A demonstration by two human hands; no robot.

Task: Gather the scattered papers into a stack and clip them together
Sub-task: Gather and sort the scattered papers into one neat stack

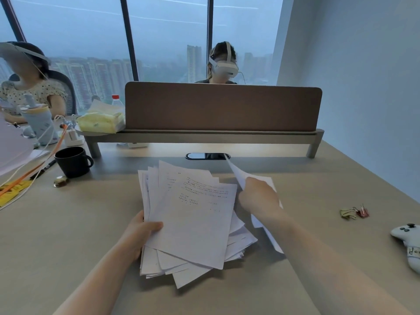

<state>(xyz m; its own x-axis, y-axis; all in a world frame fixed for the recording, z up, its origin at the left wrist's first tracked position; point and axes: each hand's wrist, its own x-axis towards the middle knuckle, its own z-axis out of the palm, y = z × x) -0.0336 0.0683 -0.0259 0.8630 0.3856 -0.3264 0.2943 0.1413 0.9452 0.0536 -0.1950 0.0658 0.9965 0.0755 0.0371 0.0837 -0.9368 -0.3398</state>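
A loose, uneven pile of white printed papers lies in the middle of the desk, its sheets fanned at different angles. My left hand grips the pile's left edge, thumb on the top sheet. My right hand is to the right of the pile, holding a separate white sheet that stands tilted on edge, its far corner lifted toward the desk's cable slot. Two binder clips, one olive and one red, lie on the desk far to the right, apart from both hands.
A black mug stands at the left with a pen, cables and a yellow packet beside it. A white game controller lies at the right edge. A brown divider screen on a shelf closes the desk's far side; people sit behind and left.
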